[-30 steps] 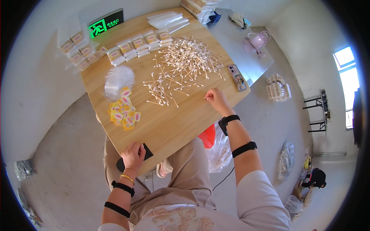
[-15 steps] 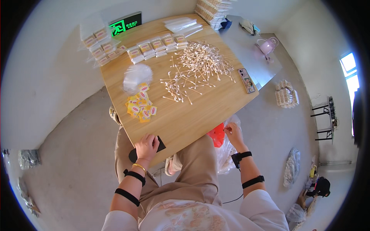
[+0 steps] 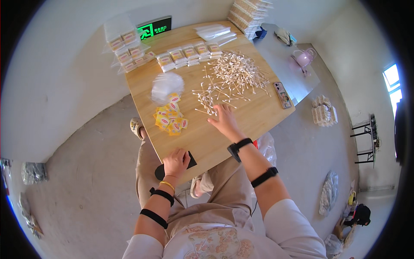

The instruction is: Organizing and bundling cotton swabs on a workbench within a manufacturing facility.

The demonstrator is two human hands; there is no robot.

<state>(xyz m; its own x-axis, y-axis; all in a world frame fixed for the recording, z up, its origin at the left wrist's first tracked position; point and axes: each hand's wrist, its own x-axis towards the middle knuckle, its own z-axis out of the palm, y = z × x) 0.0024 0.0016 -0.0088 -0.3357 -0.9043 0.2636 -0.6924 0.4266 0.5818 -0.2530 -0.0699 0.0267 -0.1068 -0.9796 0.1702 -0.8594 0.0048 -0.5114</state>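
Observation:
My right hand (image 3: 224, 120) is over the table at the near edge of the loose cotton swabs (image 3: 239, 71). Its thumb is apart from its fingers, and the fingertips reach the closest swabs; none is visibly held. On the near left corner my left hand (image 3: 176, 163) lies curled on a flat black thing (image 3: 192, 160). Whatever is under its closed fingers is hidden. Yellow and white printed cards (image 3: 169, 121) are piled to the left of the swabs. Clear plastic bags (image 3: 166, 86) lie behind the cards, partly over one.
A row of filled swab packs (image 3: 189, 52) lines the back, with more packs (image 3: 129, 48) stacked at the left edge. Flat clear sleeves (image 3: 213, 32) lie behind. A phone (image 3: 282, 95) rests at the right edge. Below that edge hangs a clear plastic bag (image 3: 268, 149) with something red.
My right hand has come up from the red thing below the table edge to the swabs. My left hand stays on the black thing. The whole view has shifted slightly.

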